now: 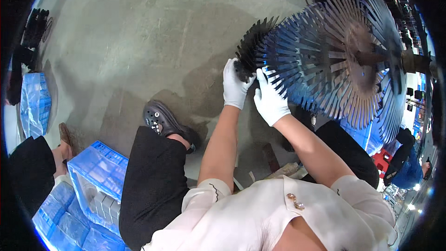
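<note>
My left hand (236, 86), in a white glove, is closed round the lower end of a dark bundle of thin toothed strips (255, 42); their exact kind I cannot make out. Close beside it, my right hand (271, 98), also gloved, has its fingers stretched out and apart. Its fingertips reach the lower left edge of a large rack of slotted metal discs (320, 51), where slats partly cover them. The discs stand one behind another on a central shaft (371, 58), their many narrow blades fanning outward. Whether the bundle touches the discs is hard to tell.
Blue plastic crates (100, 155) with wrapped contents stand at lower left, beside another person's leg (32, 172). A bagged blue crate (35, 102) lies farther left. At right are a red container (382, 161) and more blue crates. Grey concrete floor (139, 32) spreads ahead.
</note>
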`<state>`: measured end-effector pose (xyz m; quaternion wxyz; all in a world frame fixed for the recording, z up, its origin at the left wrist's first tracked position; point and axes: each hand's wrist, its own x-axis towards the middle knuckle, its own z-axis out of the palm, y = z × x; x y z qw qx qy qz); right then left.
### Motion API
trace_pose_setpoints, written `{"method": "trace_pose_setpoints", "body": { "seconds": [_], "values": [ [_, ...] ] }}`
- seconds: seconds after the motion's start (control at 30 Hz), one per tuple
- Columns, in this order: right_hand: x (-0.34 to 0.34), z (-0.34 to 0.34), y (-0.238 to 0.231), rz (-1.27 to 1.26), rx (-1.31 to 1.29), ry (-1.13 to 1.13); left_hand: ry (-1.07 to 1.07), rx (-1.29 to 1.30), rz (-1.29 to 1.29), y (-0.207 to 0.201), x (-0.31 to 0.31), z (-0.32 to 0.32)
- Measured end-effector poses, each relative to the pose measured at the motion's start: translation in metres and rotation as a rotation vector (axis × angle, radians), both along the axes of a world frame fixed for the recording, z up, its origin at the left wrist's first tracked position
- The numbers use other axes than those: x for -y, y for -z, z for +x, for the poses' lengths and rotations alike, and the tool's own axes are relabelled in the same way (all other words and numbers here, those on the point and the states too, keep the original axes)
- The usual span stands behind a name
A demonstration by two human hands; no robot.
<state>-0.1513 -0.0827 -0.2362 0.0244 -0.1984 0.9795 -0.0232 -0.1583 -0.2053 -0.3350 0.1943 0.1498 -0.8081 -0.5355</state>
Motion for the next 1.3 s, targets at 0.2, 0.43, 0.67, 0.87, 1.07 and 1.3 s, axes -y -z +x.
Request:
{"method": "trace_pose_setpoints", "body": {
  "seconds": [0.2, 0.43, 0.67, 0.87, 1.07, 1.3],
  "values": [
    [-0.001, -0.007, 0.002, 0.029, -0.004, -0.028, 0.052, 0.018, 0.025, 0.001, 0.001, -0.01],
    [-0.008, -0.011, 0.003, -0.016, -0.045, -0.106, 0.074, 0.033, 0.041, 0.015, -0.002, -0.014],
    [0.002, -0.004, 0.004, 0.302, -0.023, -0.021, -0.016, -0.027, 0.364, 0.036, -0.006, -0.011],
    [0.009, -0.012, 0.001, -0.137, -0.017, 0.013, 0.106, -0.144, 0.114, 0.022, 0.016, -0.023],
    [0.004, -0.02, 0.016, -0.041, -0.052, 0.002, 0.203, -0.056, 0.042, 0.011, 0.02, -0.03],
    [0.003, -0.014, 0.029, 0.2, -0.104, 0.033, 0.2, -0.029, -0.008, 0.016, 0.019, -0.035]
  ]
}}
